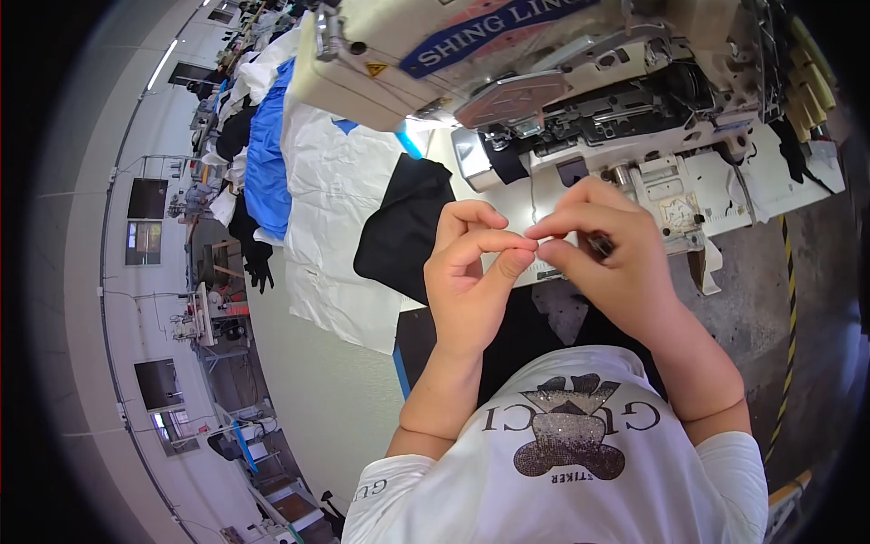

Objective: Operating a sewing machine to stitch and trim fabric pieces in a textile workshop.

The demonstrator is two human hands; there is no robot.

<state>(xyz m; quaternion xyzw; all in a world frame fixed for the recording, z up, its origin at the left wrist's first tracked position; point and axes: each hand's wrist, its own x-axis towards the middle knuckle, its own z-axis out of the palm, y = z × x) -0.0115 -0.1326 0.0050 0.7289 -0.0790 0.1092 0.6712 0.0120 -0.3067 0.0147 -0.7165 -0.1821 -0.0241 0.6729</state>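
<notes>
My left hand (471, 276) and my right hand (616, 249) meet at the fingertips in front of the sewing machine (580, 100). Thumb and forefinger are pinched on each; whatever lies between them is too small to make out. A small dark object (600, 243), its kind unclear, sits in the curl of my right hand's fingers. Behind the fingertips a thin strand (533, 192) runs down from the machine's needle area. Left of my left hand, a piece of black fabric (403, 227) lies on the white work surface, apart from the hand.
White sheeting (317, 199) covers the table's left side, with blue fabric (269, 154) and heaped cloth beyond it. A metal clamp part (671, 204) stands right of my right hand. Dark cloth (507, 331) lies below my wrists. Striped tape (787, 335) marks the floor at right.
</notes>
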